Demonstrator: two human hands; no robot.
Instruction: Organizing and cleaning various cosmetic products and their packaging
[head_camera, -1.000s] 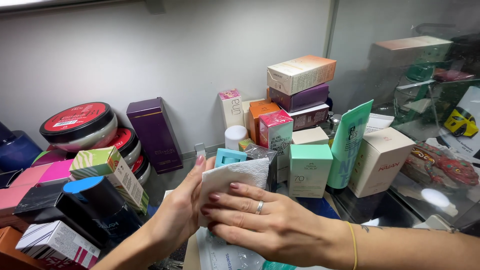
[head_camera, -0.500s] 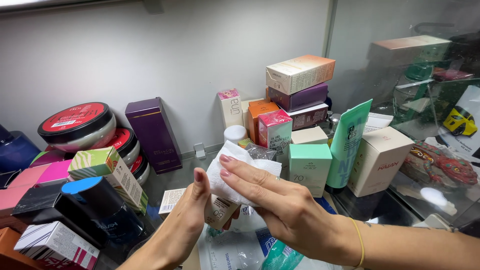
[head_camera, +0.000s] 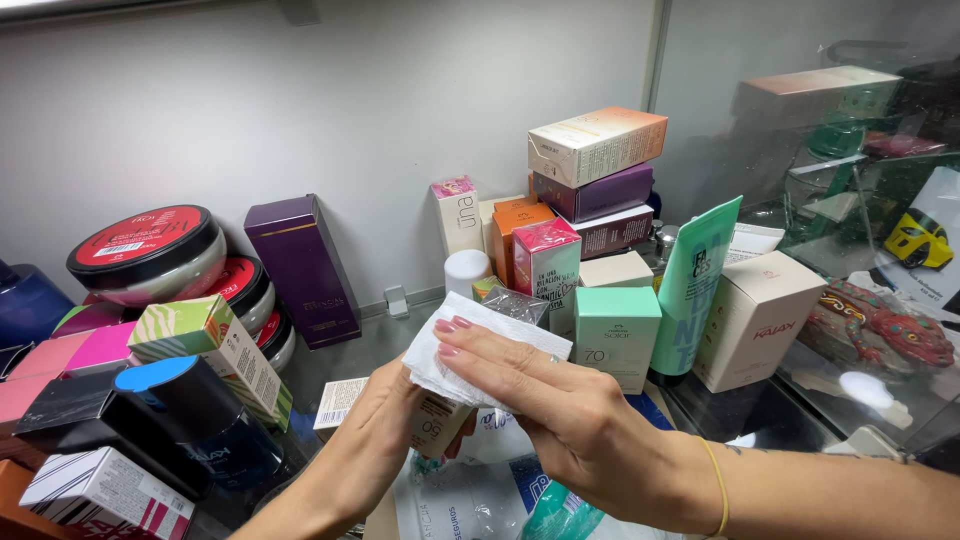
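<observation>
Two bare hands work over a crowded glass shelf of boxed cosmetics, seen from above. The right hand, a yellow band at its wrist and a ring on one finger, lies flat with fingers extended, pressing a white paper wipe onto a small cream-coloured box. The left hand cups that box from below and the side, fingers curled closed around it; the box sits just in front of the mint-green carton. Behind rises a stack of three cartons, the topmost a long peach-and-cream box. One tall dark purple box leans against the wall, beside three round red-lidded tubs, the nearest and largest on top. One teal-green tube stands upright between the mint carton and one white cardboard box. One dark blue bottle with a bright blue cap lies at left.
</observation>
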